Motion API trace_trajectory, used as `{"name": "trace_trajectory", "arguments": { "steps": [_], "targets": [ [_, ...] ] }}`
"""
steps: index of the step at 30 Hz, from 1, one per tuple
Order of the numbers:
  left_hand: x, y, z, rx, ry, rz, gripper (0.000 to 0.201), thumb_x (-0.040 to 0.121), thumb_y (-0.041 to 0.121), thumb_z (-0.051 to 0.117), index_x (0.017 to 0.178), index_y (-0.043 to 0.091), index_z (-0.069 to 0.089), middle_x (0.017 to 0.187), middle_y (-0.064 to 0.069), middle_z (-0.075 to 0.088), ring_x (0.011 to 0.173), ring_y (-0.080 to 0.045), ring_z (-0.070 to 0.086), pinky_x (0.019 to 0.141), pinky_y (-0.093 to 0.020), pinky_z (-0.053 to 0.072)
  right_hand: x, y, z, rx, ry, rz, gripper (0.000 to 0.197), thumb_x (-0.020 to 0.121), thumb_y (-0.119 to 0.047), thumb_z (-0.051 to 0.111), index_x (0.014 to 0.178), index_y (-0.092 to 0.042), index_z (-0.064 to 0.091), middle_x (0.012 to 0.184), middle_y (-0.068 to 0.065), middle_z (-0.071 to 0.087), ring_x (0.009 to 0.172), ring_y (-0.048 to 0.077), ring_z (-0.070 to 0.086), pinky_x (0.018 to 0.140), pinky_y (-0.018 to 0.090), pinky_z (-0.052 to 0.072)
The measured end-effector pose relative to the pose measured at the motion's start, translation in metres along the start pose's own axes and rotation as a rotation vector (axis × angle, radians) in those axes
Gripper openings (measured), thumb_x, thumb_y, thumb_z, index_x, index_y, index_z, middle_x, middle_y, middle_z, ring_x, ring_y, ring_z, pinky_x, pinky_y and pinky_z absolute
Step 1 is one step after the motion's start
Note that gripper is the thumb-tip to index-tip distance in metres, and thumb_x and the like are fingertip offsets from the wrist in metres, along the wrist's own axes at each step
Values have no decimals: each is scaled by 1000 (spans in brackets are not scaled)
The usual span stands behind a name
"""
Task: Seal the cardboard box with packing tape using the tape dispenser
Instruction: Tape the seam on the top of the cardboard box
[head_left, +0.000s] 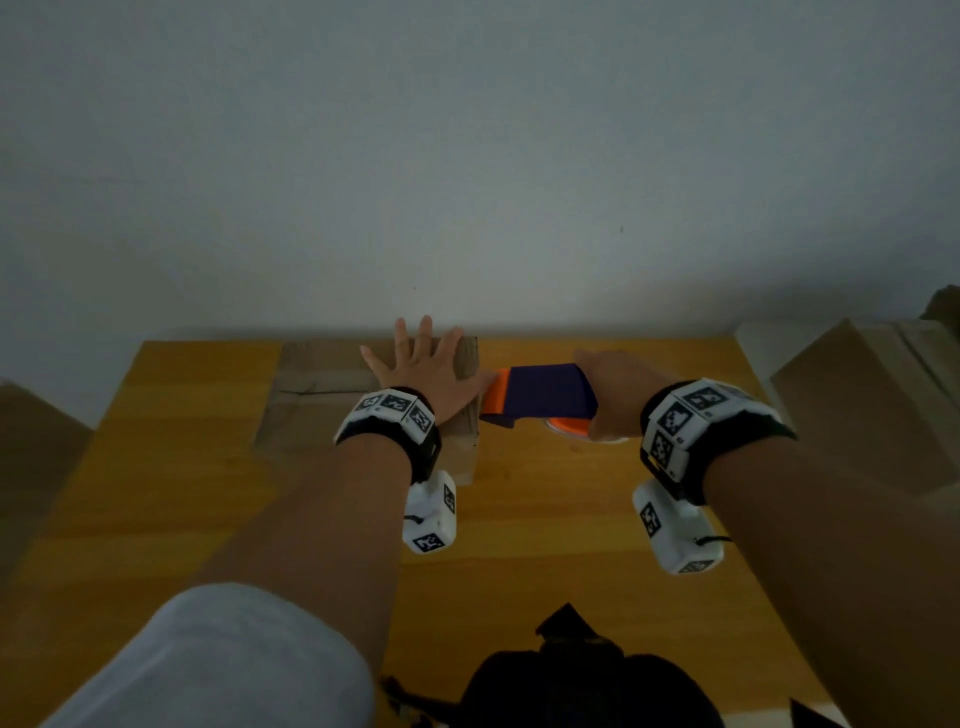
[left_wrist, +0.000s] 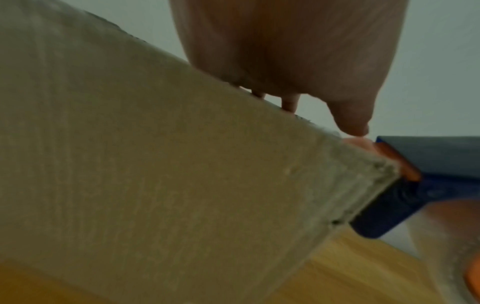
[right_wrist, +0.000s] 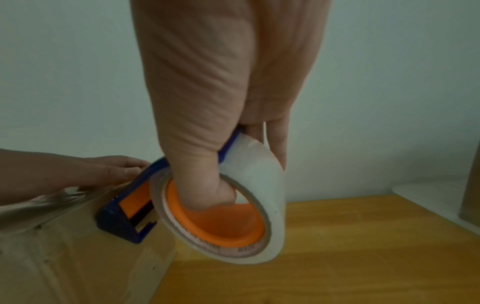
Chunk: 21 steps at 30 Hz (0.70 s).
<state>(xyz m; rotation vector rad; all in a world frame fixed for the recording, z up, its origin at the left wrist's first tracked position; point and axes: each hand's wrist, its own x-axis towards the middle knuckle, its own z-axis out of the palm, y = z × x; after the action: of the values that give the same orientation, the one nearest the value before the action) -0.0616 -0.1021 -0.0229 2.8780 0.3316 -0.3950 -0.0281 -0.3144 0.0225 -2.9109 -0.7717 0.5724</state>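
Observation:
A brown cardboard box (head_left: 317, 395) lies at the far edge of the wooden table (head_left: 545, 519), flaps closed, with tape along its seam. My left hand (head_left: 421, 369) lies flat on the box top near its right edge, fingers spread. My right hand (head_left: 613, 389) grips the blue and orange tape dispenser (head_left: 545, 395) just off the box's right side. In the right wrist view the thumb sits inside the orange core of the clear tape roll (right_wrist: 249, 207), and the dispenser's blue nose (right_wrist: 122, 222) meets the box's right edge (right_wrist: 78, 257). The left wrist view shows the box side (left_wrist: 155, 174) and dispenser (left_wrist: 405, 201).
A grey wall rises right behind the table. Another cardboard box (head_left: 872, 405) stands at the right. A black bag (head_left: 587, 680) lies at the near table edge. A white-clad knee (head_left: 218, 660) fills the lower left.

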Motion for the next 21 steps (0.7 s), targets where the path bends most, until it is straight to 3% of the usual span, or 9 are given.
{"name": "trace_trajectory", "arguments": {
  "steps": [5,11,16,21],
  "targets": [
    [11,-8,-2,-14,-8,85,73,86,65,37,148,37,13,161,7,-4,148,-22,-14,107,-70,-5,-2,-3,1,28,-49,16,42,72,-45,72,94,-23,44,78,-6,56,64,11,56,64,32,55],
    [10,-29,4,-18,48,127,70,88,50,40,149,38,8,160,5,-13,147,-22,-16,110,-63,-9,-2,-14,8,52,-107,-12,46,73,-32,74,102,-19,41,81,-5,52,77,18,57,74,33,55],
    [14,-28,4,-72,46,123,67,89,46,42,149,38,12,160,7,-11,147,-19,-16,110,-62,-12,-7,2,16,90,-89,18,52,68,-22,79,101,-22,39,91,-3,54,78,18,56,70,30,51],
    [14,-28,4,-69,35,117,67,90,47,42,149,39,12,160,7,-11,147,-19,-16,110,-62,-12,-13,9,19,112,-66,9,55,67,-22,81,100,-23,37,91,-4,53,79,19,58,66,29,50]
  ]
}}
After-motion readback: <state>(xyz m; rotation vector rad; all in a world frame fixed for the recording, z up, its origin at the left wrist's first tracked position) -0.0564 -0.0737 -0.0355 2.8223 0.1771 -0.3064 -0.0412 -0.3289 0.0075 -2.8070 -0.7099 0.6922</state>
